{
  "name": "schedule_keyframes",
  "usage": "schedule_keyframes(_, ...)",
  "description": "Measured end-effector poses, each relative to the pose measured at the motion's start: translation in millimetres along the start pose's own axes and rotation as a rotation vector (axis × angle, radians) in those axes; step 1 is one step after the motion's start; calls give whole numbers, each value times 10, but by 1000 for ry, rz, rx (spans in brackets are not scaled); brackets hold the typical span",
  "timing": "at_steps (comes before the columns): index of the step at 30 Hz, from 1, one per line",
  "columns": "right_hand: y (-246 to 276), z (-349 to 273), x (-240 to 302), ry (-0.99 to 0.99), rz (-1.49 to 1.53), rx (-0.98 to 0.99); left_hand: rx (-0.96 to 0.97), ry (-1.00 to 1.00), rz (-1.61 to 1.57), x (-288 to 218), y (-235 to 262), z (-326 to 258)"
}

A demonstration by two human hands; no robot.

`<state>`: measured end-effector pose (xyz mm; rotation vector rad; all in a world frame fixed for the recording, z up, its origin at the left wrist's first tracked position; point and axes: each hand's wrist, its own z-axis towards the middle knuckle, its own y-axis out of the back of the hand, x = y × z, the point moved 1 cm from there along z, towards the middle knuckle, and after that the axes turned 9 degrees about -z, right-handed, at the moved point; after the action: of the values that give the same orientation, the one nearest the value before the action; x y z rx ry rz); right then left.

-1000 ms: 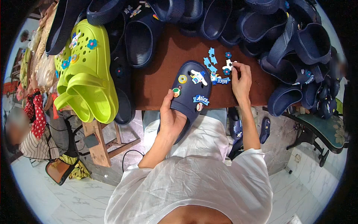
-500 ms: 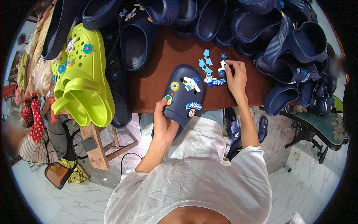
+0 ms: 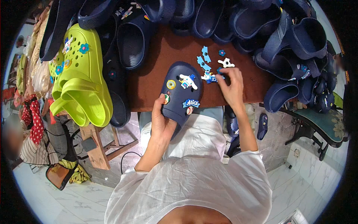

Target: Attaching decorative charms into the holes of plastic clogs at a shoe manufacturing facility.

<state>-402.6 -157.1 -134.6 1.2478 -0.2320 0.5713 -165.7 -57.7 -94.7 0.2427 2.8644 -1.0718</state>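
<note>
My left hand (image 3: 161,121) grips the near end of a navy clog (image 3: 181,91) that lies on the brown table (image 3: 149,80). The clog's top carries several charms: a yellow round one, a white dog figure, a blue label and small round ones. My right hand (image 3: 231,87) rests on the table just right of the clog, fingertips pinching a small blue-and-white charm (image 3: 209,77). Loose charms lie beyond it: light blue pieces (image 3: 204,59), a blue flower (image 3: 222,52) and a white figure (image 3: 225,63).
Many navy clogs (image 3: 291,41) pile along the table's back and right side. A lime green pair with charms (image 3: 76,80) hangs at the left over a wooden stool (image 3: 95,143). A green chair (image 3: 320,125) stands at the right. White tiled floor lies below.
The view shifted slightly. My right hand has pulled back from the far loose charms to the blue-and-white charm beside the clog. My left hand keeps its hold on the clog.
</note>
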Motion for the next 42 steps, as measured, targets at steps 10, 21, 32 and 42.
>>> schedule_keyframes(10,-64,-443,77,82,-96,-13,9,10,12,-12,-8,2)
schedule_keyframes(21,-1,-174,-121,48,-229,-276,42,20,-1,-24,-15,-23)
schedule_keyframes(32,-44,-87,-121,7,-221,-215,56,33,-11,-16,-5,-5)
schedule_keyframes(42,119,47,711,161,136,-137,89,56,-6,12,-30,10)
